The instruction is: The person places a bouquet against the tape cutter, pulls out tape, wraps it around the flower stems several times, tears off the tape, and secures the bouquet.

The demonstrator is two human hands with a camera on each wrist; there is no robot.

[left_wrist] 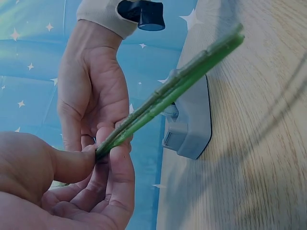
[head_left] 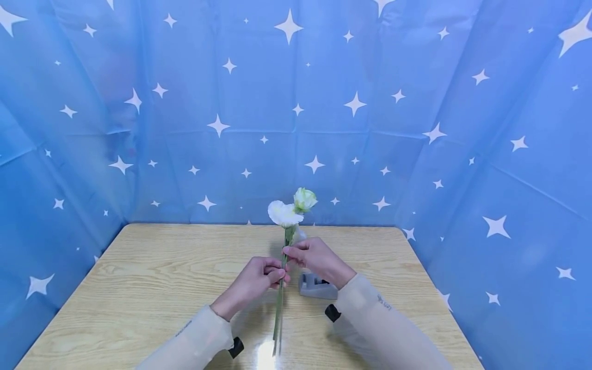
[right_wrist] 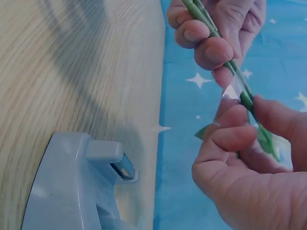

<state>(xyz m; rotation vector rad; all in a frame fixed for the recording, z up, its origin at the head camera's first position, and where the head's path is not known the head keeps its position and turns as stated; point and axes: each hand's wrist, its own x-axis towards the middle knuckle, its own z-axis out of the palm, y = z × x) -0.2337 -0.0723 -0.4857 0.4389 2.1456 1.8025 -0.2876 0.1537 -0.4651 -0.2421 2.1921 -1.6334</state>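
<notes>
Two white flowers stand over the table in the head view: a ruffled white bloom and a greenish-white bloom, their green stems side by side. My left hand pinches the stems about midway between thumb and fingers; the lower ends stick out past it in the left wrist view. Just above, my right hand pinches the stems nearer the blooms. A clear strip that looks like tape lies against the stems between the hands; its full extent is hidden.
A grey tape dispenser stands on the wood-grain table, beneath the right hand and right of the stems. A blue curtain with white stars hangs behind and along both sides.
</notes>
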